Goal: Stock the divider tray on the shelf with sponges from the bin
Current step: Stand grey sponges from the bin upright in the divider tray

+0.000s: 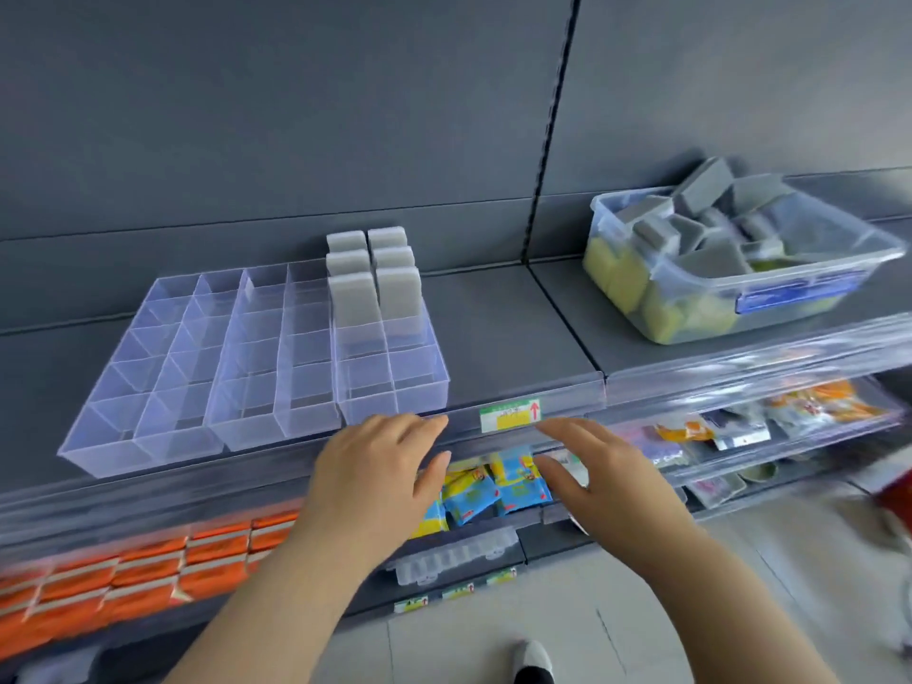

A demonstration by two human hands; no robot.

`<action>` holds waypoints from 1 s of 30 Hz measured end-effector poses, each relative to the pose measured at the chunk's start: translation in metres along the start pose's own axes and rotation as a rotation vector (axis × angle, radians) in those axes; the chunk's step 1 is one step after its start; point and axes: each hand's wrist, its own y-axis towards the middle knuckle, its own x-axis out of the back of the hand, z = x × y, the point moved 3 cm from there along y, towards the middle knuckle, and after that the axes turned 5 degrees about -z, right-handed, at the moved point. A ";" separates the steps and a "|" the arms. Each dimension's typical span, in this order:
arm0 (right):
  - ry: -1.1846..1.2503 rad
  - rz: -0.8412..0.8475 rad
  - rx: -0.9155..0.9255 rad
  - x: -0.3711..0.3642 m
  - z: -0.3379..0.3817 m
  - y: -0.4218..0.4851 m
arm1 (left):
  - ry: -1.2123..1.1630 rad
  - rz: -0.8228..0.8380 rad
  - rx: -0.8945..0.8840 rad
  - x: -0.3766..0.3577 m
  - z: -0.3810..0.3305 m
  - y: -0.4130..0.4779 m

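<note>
A clear divider tray [197,387] lies on the grey shelf, left of centre. Several grey sponges [372,278] stand upright in the back cells of its two rightmost columns; the other cells hold nothing. A clear plastic bin [770,298] at the right of the shelf holds a loose heap of grey and yellow sponges [710,229]. My left hand [375,466] and my right hand [597,466] hover in front of the shelf's front edge, below the tray's right corner, palms down, fingers relaxed, holding nothing.
A clear price rail with a green and yellow label [511,414] runs along the shelf front. Lower shelves hold orange packs [148,575], blue and yellow packets [493,486] and mixed packets [740,427]. A bare stretch of shelf lies between tray and bin. A shoe [533,659] shows on the tiled floor.
</note>
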 end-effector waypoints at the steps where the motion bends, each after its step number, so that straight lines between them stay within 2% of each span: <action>1: 0.003 -0.022 -0.027 0.010 -0.011 -0.007 | -0.009 -0.007 -0.024 -0.001 -0.013 0.005; 5: 0.042 -0.109 -0.150 0.050 -0.065 -0.035 | -0.092 -0.052 -0.115 -0.011 -0.073 0.031; 10: 0.012 -0.122 -0.242 0.099 -0.151 -0.067 | -0.150 -0.095 -0.274 -0.049 -0.176 0.080; 18: -0.029 -0.154 -0.410 0.188 -0.304 -0.112 | -0.280 -0.047 -0.451 -0.118 -0.368 0.144; 24: 0.026 -0.113 -0.458 0.207 -0.371 -0.103 | -0.300 0.003 -0.459 -0.146 -0.406 0.181; 30: 0.103 -0.155 -0.368 0.219 -0.410 -0.030 | -0.329 -0.073 -0.412 -0.156 -0.400 0.255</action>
